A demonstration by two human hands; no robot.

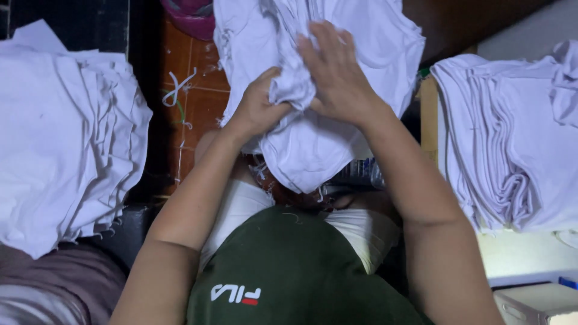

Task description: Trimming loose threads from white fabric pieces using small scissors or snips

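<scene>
Both hands together on one crumpled white cotton garment (313, 132): left hand (259, 108) clenched around a bunched fold, right hand (334, 72) pressed flat; stacked white cloth piles (60, 138) either side

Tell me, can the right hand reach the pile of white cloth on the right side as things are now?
Probably yes. The right hand lies open on the white cloth in the middle, not gripping it, and nothing stands between that arm and the right pile.
</scene>
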